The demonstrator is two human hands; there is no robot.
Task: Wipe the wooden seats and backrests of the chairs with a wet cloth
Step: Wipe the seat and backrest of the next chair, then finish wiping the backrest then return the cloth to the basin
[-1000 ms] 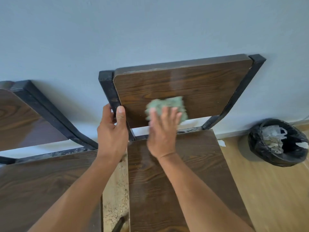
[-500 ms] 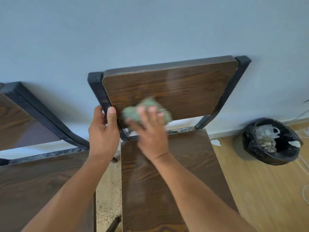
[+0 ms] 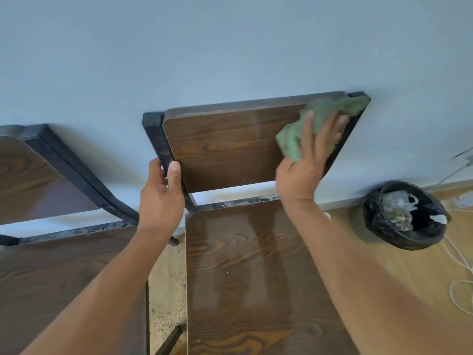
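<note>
A chair with a dark wooden backrest and wooden seat stands against the grey wall, its frame black metal. My right hand presses a crumpled green cloth flat against the backrest's upper right corner, fingers spread over it. My left hand grips the black left post of the backrest, thumb on the wood edge. The seat shines with wet streaks. A second chair's backrest and seat lie at the left.
A black-lined waste bin with crumpled rubbish sits on the wooden floor at the right, against the wall. White cord trails over the floor near it. A narrow gap of speckled floor separates the two seats.
My right hand has carried the cloth from the backrest's lower left, up and across to its upper right corner. The left hand keeps its grip on the post.
</note>
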